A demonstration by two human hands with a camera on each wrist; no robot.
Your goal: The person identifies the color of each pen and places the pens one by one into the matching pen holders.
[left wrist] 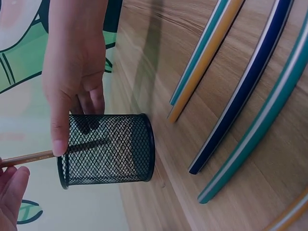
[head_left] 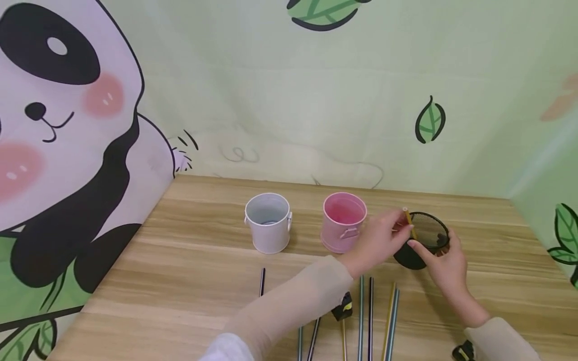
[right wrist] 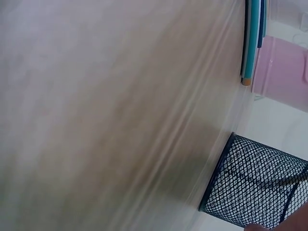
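Note:
In the head view my left hand (head_left: 379,239) pinches a yellow pencil (head_left: 408,215) near its upper end. The lower part of that pencil goes down inside a black mesh pen cup (head_left: 408,256), and shows through the mesh in the left wrist view. My right hand (head_left: 451,265) holds the pen cup from the right, thumb at the rim and fingers around the far side. The cup stands upright on the wooden table (head_left: 487,240). Only a bit of the right hand (right wrist: 291,222) shows in the right wrist view, beside the mesh.
Left of the cup stand a pink bucket (head_left: 338,240) and a white bucket (head_left: 270,238). Several teal, dark blue and yellow pencils lie on the table nearer me, including a teal pencil (head_left: 361,311); the left forearm covers some. Behind the table hangs a printed backdrop (head_left: 271,100).

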